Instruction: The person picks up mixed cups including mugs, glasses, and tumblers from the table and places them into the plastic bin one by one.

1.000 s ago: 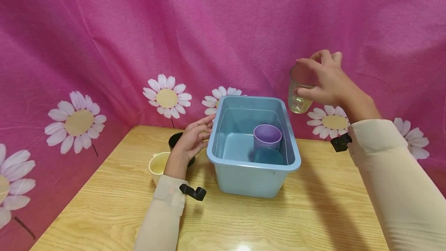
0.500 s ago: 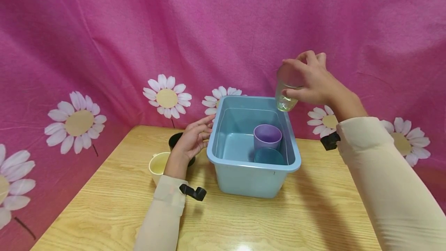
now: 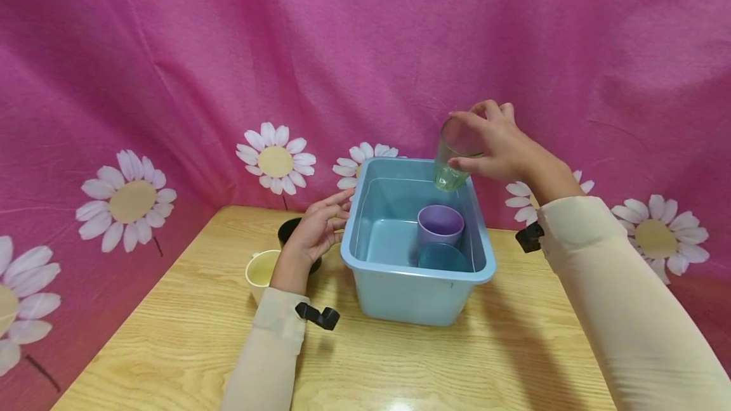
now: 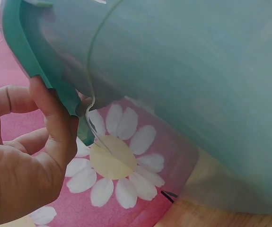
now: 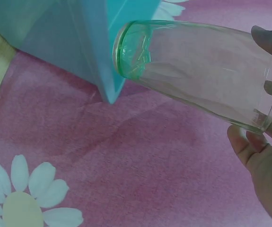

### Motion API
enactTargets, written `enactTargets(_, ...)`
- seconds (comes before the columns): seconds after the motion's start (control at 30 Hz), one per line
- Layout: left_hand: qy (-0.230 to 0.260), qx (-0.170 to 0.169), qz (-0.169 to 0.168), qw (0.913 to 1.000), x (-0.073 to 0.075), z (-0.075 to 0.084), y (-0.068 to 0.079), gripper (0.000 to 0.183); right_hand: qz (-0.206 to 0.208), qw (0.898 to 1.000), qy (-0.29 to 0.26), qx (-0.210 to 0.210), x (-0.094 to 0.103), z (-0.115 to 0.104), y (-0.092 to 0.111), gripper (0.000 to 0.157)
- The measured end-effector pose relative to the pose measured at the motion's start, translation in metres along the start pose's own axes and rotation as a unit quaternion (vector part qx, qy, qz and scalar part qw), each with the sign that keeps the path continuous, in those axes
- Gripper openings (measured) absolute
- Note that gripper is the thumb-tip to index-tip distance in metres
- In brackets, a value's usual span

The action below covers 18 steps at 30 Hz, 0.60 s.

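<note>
My right hand (image 3: 495,144) grips a clear drinking glass (image 3: 448,176) near its rim, above the back right of a blue plastic tub (image 3: 400,268). The glass hangs slightly tilted, its green-tinted base down; in the right wrist view the base is close to the tub's edge. Inside the tub, on its right side, stand a purple cup (image 3: 440,221) and a teal cup (image 3: 442,257). My left hand (image 3: 316,230) holds the tub's left rim with bent fingers (image 4: 55,113). Partly behind that hand are a cream cup (image 3: 260,268) and a black cup (image 3: 288,229).
The tub stands on a wooden table (image 3: 354,366) near its back edge. A pink cloth (image 3: 365,49) printed with white daisies hangs behind and along the left side. The left part of the tub's floor is bare.
My right hand has carried the glass leftward and, lately, a little down, from beside the tub to over its back right rim. The left hand and the tub keep their places.
</note>
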<state>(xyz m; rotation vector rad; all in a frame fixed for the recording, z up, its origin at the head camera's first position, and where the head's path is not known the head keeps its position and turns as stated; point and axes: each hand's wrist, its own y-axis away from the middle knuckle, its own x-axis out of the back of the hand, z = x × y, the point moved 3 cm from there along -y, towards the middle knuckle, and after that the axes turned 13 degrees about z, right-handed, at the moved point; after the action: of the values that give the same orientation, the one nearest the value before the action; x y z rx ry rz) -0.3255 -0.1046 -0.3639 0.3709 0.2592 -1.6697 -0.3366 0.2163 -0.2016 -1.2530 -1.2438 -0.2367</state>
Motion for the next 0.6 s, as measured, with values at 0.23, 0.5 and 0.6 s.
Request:
enactTargets(0.23, 0.004, 0.001, -0.001, 1.0000, 0.001, 0.000, -0.001, 0.062, -0.004, 1.000, -0.010, 0.010, -0.014, 0.003, -0.002, 0.075)
enactTargets(0.5, 0.002, 0.003, 0.008, 1.0000, 0.000, 0.000, 0.000, 0.061, -0.018, 1.000, -0.009, 0.004, -0.032, 0.010, -0.002, 0.073)
enactTargets(0.6, 0.001, 0.003, 0.009, 1.0000, 0.000, 0.000, 0.000, 0.061, -0.020, 1.000, -0.009, 0.000, -0.038, 0.013, 0.000, 0.071)
